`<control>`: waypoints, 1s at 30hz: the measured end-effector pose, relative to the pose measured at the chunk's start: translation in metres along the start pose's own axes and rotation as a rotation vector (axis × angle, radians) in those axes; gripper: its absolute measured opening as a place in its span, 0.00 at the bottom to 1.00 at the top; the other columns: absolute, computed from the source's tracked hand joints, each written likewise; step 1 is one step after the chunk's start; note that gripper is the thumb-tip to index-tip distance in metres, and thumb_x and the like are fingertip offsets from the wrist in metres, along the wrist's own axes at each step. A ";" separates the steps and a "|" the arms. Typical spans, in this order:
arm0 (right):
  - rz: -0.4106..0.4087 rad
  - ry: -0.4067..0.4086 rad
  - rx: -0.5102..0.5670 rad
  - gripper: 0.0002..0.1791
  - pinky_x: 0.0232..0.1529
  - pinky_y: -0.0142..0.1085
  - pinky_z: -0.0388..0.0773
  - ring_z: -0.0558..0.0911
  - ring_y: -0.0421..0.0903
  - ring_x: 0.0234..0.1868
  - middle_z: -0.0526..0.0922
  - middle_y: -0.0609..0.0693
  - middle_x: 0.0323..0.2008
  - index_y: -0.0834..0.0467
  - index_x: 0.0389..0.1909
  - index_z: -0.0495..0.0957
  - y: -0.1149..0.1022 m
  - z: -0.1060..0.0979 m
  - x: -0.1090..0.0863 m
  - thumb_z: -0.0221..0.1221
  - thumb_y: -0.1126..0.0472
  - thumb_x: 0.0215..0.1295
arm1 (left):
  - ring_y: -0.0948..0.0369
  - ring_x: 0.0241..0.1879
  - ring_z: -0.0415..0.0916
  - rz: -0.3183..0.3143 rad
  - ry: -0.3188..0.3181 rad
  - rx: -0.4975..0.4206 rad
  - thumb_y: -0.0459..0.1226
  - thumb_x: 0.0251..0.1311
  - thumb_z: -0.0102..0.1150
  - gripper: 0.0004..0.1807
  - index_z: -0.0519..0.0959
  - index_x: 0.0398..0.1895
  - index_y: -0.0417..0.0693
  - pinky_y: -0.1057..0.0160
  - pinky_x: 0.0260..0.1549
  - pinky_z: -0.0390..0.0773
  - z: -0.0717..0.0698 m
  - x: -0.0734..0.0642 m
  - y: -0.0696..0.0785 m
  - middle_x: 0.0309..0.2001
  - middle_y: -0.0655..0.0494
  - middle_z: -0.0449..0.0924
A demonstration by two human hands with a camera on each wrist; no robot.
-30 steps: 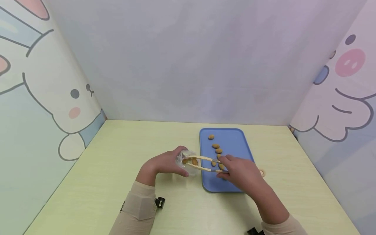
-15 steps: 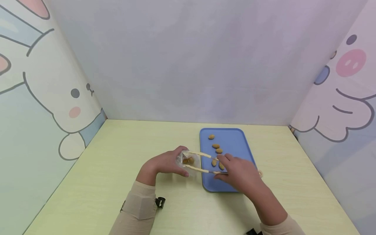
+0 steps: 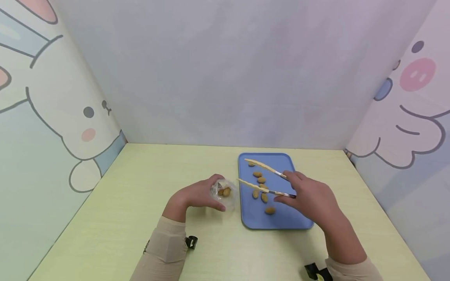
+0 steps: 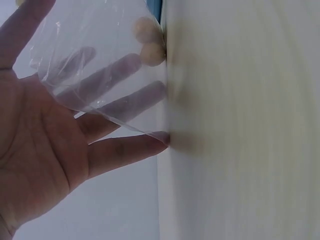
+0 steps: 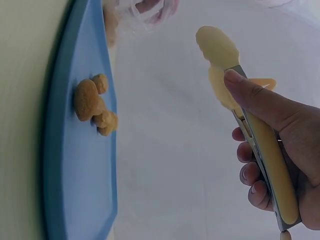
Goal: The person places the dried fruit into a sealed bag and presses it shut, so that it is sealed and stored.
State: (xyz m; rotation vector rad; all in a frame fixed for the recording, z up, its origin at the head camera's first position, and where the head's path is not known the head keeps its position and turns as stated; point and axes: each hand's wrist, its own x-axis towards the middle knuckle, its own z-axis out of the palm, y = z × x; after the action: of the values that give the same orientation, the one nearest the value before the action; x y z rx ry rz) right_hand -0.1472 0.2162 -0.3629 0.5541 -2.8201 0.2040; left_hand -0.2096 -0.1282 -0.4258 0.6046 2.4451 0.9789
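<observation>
My left hand [image 3: 200,195] holds a clear plastic bag [image 3: 230,201] upright on the table, its mouth spread between thumb and fingers. A few brown oval nut-like pieces [image 3: 226,192] lie inside it. Through the film in the left wrist view, the fingers [image 4: 130,102] show spread behind the bag. My right hand [image 3: 309,195] grips cream-tipped tongs [image 3: 258,188] above the blue tray [image 3: 284,219]. The tongs' arms are apart, with nothing between the tips. Several more of the brown pieces [image 3: 270,210] lie loose on the tray, some partly behind the tongs.
The pale wooden table [image 3: 168,168] runs back to a plain light wall [image 3: 225,78]. Side walls carry a cartoon rabbit [image 3: 63,97] at left and a cartoon pig [image 3: 415,117] at right. The tray lies just right of the bag.
My right hand has drawn the tongs out of the bag's mouth and moved right, over the tray. The left hand and bag stay in place, with the pieces left inside.
</observation>
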 end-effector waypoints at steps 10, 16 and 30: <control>0.125 -0.148 0.041 0.44 0.22 0.35 0.66 0.73 0.38 0.26 0.77 0.45 0.37 0.52 0.61 0.72 0.015 -0.016 -0.001 0.66 0.30 0.49 | 0.63 0.54 0.70 0.033 0.004 -0.021 0.56 0.39 0.78 0.49 0.61 0.65 0.62 0.55 0.57 0.69 0.001 0.002 -0.002 0.56 0.58 0.74; 0.157 -0.202 0.055 0.42 0.23 0.36 0.66 0.74 0.40 0.28 0.78 0.46 0.37 0.53 0.56 0.73 0.023 -0.021 -0.004 0.63 0.26 0.49 | 0.62 0.52 0.71 0.024 0.005 -0.005 0.58 0.37 0.77 0.50 0.61 0.65 0.63 0.55 0.55 0.70 0.000 0.001 -0.002 0.55 0.58 0.75; 0.187 -0.258 0.088 0.36 0.22 0.37 0.61 0.67 0.41 0.23 0.70 0.44 0.28 0.51 0.38 0.71 0.035 -0.028 -0.012 0.62 0.23 0.46 | 0.61 0.49 0.73 -0.044 -0.008 0.021 0.62 0.38 0.75 0.50 0.60 0.65 0.67 0.52 0.51 0.71 0.000 -0.002 0.000 0.54 0.59 0.76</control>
State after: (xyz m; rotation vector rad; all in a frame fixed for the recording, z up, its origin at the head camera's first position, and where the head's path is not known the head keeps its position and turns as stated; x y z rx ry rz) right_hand -0.1443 0.2579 -0.3428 0.3561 -3.1290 0.3143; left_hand -0.2077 -0.1290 -0.4254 0.5583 2.4539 0.9326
